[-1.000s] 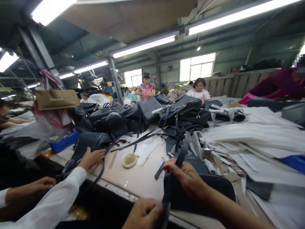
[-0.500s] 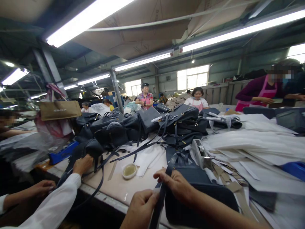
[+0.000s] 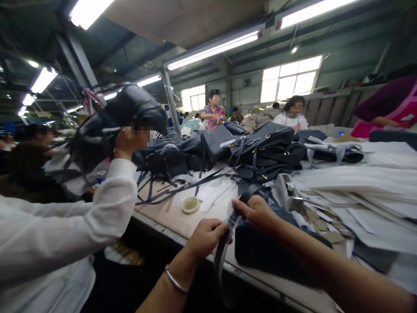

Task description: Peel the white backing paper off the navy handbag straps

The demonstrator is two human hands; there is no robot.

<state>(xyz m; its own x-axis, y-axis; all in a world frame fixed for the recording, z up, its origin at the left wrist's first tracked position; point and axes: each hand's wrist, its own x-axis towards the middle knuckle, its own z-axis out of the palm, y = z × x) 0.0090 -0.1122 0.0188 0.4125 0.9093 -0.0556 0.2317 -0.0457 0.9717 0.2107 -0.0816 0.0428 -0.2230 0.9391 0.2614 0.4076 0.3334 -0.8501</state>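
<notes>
A dark strap (image 3: 220,256) hangs between my hands, with clear or whitish film around its middle part. My left hand (image 3: 206,237), a bangle on its wrist, pinches the lower stretch of the strap. Higher up, my right hand (image 3: 259,214) grips it with thumb and bent fingers. Its upper end curves over toward a dark navy bag (image 3: 252,250) lying on the table (image 3: 171,219) under my right forearm. Below my left hand the strap's lower end dangles past the table edge.
On my left, a co-worker's white sleeve (image 3: 120,187) leads to a raised dark bag (image 3: 120,113). Navy bags (image 3: 218,145) are heaped across the table. A small dish (image 3: 190,205), a metal tape dispenser (image 3: 288,191) and white sheets (image 3: 345,174) lie around. Other people stand behind.
The co-worker at left has lifted a dark bag from the table to head height. My view has shifted; both hands stay on the strap, with more film now visible between them.
</notes>
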